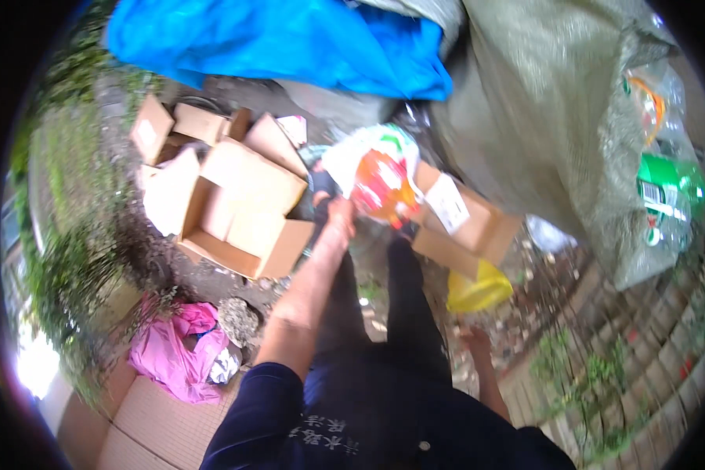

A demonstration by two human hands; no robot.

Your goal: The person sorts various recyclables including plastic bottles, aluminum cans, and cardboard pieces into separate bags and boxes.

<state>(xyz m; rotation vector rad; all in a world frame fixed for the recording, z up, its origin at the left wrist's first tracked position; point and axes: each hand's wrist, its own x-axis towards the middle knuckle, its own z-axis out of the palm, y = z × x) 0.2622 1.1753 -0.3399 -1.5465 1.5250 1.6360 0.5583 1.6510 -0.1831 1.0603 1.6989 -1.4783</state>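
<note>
My left hand (341, 217) reaches forward between my legs and grips a plastic bag (382, 170). The bag is white with some green; shiny orange and red stuff shows in it, too blurred to name. Low on my right side, my right hand (474, 339) hangs beside my leg, with no held thing visible and its fingers blurred. Just ahead of it lies a yellow plastic bag (479, 288), touching the flap of an opened cardboard box (476, 217). Several more opened cardboard boxes (247, 176) are heaped left of my left hand.
A bright blue sheet or bag (282, 41) spans the top. At right stands a large woven sack (523, 111), with green and clear plastic bottles (664, 182) against it. A pink plastic bag (179, 352) and a rough stone (238, 320) lie lower left, near paving tiles (153, 423).
</note>
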